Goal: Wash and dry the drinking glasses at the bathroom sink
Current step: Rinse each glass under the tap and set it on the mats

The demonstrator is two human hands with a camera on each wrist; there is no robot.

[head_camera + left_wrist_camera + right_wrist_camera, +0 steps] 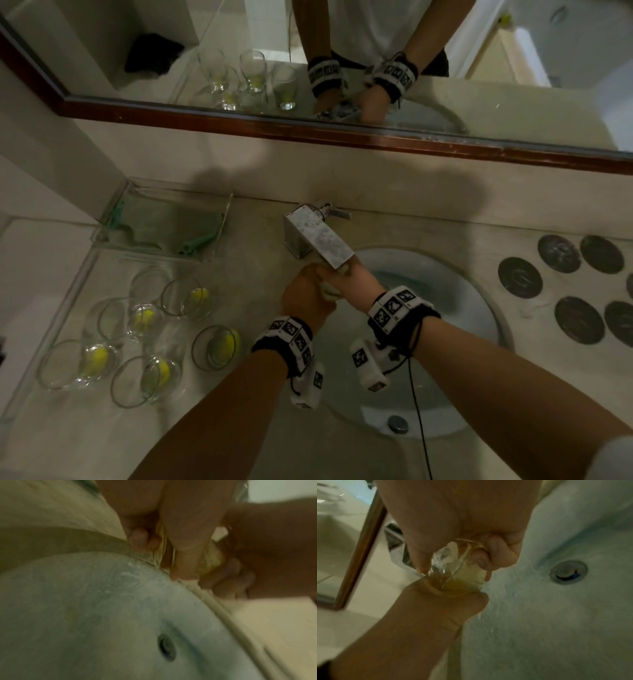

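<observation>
Both hands meet under the spout of the square metal faucet (pixel 322 240), over the back of the white sink basin (pixel 472 308). Between them is a clear drinking glass (pixel 452 562) with a yellow tint at its base (pixel 453 586). My right hand (pixel 358 279) grips one end, its fingers (pixel 494 550) curled over the rim. My left hand (pixel 306 294) grips the base end, with the thumb (pixel 187 540) lying along the glass (pixel 163 547). Water streaks down the basin wall below. In the head view the hands hide most of the glass (pixel 330 291).
Several more glasses (pixel 186 298) with yellow bits in their bottoms stand on the counter to the left. Behind them is a clear tray (pixel 219 236) holding green items. Dark round discs (pixel 520 277) lie to the right of the basin. A wood-framed mirror (pixel 308 133) spans the back wall.
</observation>
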